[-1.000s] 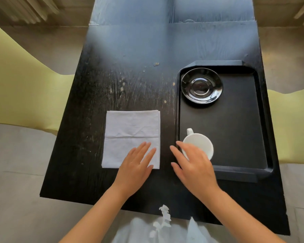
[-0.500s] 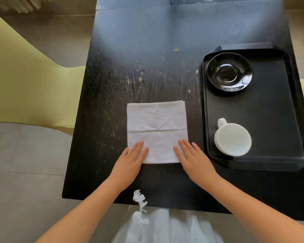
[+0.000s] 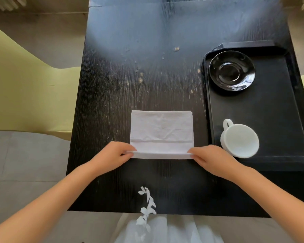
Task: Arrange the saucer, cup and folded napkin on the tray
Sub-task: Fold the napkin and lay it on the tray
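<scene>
A black wooden table (image 3: 147, 76) has pale crumbs (image 3: 176, 48) toward its far edge. Yellow chairs (image 3: 25, 93) flank it on grey floor (image 3: 25, 163).

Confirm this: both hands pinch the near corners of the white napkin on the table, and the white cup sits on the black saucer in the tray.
Not quite. In the head view the cup stands on the tray floor, apart from the saucer. The rest holds: left hand and right hand pinch the napkin corners.
</scene>
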`<state>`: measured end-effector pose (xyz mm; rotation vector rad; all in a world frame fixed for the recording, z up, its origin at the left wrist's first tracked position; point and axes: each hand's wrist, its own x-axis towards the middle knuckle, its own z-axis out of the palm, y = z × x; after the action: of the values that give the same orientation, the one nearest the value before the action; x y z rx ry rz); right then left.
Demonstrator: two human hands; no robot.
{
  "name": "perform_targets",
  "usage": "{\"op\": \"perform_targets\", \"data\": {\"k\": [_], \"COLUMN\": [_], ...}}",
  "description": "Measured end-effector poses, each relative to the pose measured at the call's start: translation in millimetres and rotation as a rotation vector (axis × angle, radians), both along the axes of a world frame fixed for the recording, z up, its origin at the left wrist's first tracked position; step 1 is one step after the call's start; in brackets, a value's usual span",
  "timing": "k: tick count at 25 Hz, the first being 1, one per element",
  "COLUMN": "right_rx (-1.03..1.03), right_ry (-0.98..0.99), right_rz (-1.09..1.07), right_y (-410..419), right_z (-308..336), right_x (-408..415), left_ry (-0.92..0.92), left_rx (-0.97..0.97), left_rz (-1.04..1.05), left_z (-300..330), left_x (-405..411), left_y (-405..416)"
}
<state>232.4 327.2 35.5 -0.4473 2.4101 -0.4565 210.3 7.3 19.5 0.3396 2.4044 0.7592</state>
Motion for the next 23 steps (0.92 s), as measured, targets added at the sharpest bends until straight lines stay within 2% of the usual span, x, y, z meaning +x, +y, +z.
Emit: {"op": "perform_targets", "data": {"k": [3,5,9,15,18,21,23], "right_rx": [-0.166,-0.19,-0.129,-0.021,0.097,0.185,0.189], "right_ry": [0.08,0.204,0.277,0.306,0.316,0.505,0.625], "right_rz": [-0.326,-0.422,-0.449,-0.476,-0.51,-0.517,-0.455], "right_y": [-3.1,-6.9,-11.8,-13.4,-22.1,-38.6,-56.9], "right_z": [0.0,-4.4,-23.5,-42.1,-42.0,-40.3,-43.8], "right_x": [-22.5,-43.1,-80.3,-99.3,-100.8,-90.8,-75.7], "left_ry": [0.029,0.12,0.292,0.344,0.348,0.382,0.543], "left_rx": [0.127,0.147,0.128,0.09,0.089,0.009,-0.136], "left_rz": [0.184,0.282,0.339,0.386,0.383,0.426,0.267], "left_z": [7.1,3.0,-17.8,-43.2,-45.7,-45.6,-47.4], "left_x": [-22.2,-37.4,-64.2,-85.4,-89.1,-84.1,-72.0], "left_y": [4.0,10.8,22.5,28.2,33.4,40.2,50.3]}}
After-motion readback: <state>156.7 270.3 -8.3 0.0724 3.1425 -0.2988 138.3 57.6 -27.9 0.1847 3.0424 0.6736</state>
